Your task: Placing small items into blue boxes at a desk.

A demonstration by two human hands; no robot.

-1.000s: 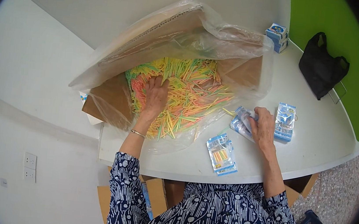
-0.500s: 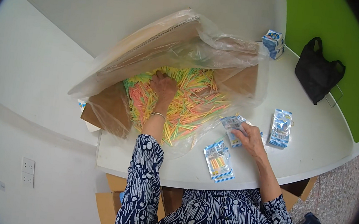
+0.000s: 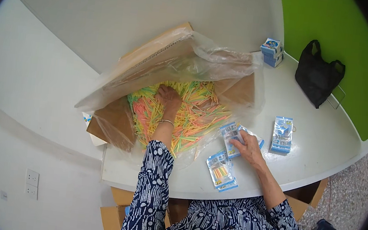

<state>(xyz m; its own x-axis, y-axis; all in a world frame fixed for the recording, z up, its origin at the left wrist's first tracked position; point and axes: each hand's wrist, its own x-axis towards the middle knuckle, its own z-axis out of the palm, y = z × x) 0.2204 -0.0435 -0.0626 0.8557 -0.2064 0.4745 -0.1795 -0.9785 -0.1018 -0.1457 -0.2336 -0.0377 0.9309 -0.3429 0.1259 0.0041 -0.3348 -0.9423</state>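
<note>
Blue-edged clear packet (image 3: 231,138) under right hand (image 3: 248,146)

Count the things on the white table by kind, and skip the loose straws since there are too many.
Clear packets with blue edges: 3
Cardboard box lined with plastic: 1
Small blue and white cartons: 1 stack
Black bag: 1
Total: 6

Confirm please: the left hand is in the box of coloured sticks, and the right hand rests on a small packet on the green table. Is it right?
Not quite. The table is white, not green; only the wall behind is green. The head view shows it. The left hand is in the box of coloured sticks, and the right hand rests on a small packet.
</note>
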